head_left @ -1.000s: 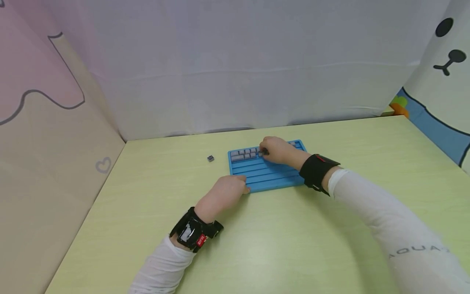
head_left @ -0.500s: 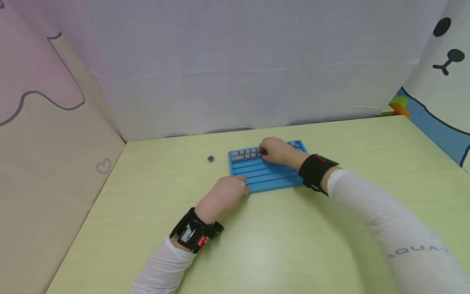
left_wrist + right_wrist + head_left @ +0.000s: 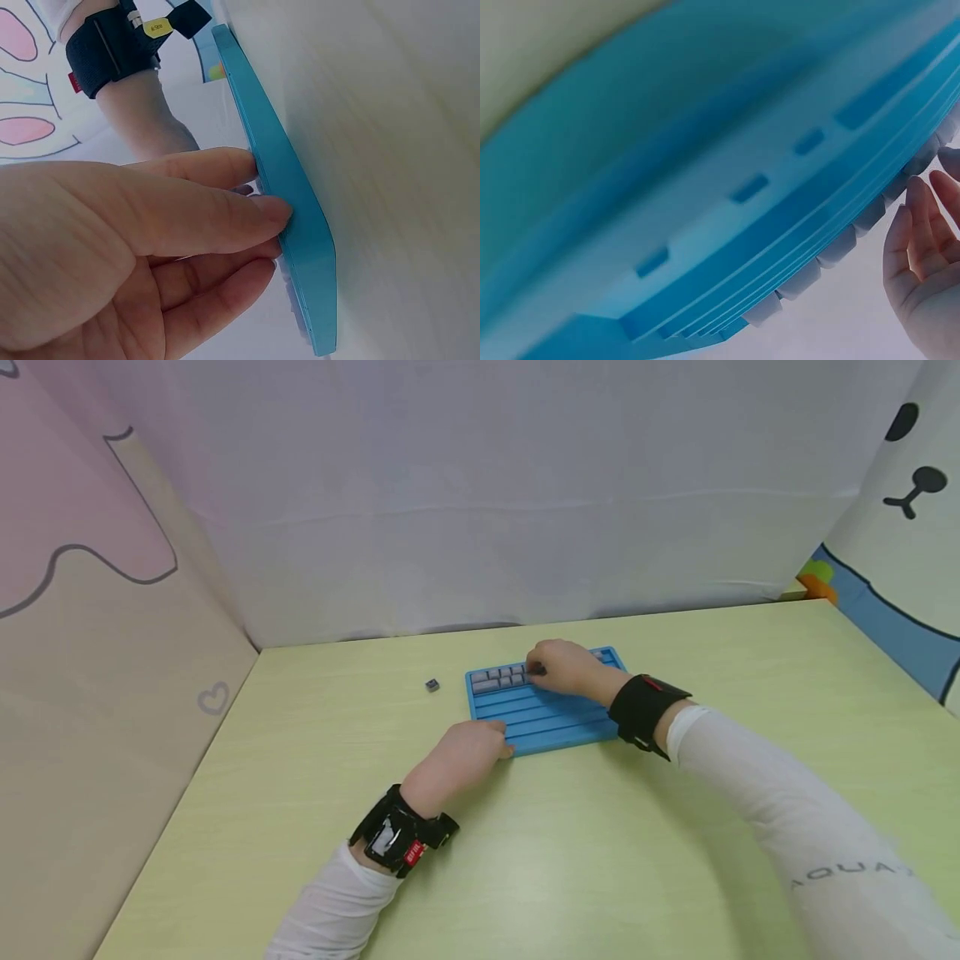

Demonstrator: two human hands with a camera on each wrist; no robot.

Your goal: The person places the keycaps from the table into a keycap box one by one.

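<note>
A blue tray [image 3: 543, 722] lies on the table [image 3: 600, 860], toward the far edge and about midway between the left and right edges. Its inside is divided into long grooved rows. Grey keycaps [image 3: 498, 677] are seated in the far rows, at the tray's far left corner, and a few more are seen at its far right corner.

The tray's near left corner is held by the left hand [image 3: 461, 758]. In the left wrist view the tray [image 3: 289, 217] is pressed at its edge by the thumb and a fingertip of that hand [image 3: 150, 247], with the fingers fairly straight and laid along the rim rather than wrapped round it.

The right hand [image 3: 566, 667] is rested over the far rows of the tray, just right of the keycap group. Its fingers are curled downward, and a small dark piece [image 3: 537, 671] is seen at the fingertips, touching the end of the keycap row; it appears to be pinched, though the grip itself is hidden by the knuckles. In the right wrist view only the tray's grooves [image 3: 727, 195], a line of keycaps [image 3: 840, 244] and part of the hand [image 3: 922, 262] are shown.

A lone small cube [image 3: 432, 685] is left on the table, apart from the tray, to the left of its far left corner.

Black wrist bands are worn on both arms, over white sleeves.
</note>
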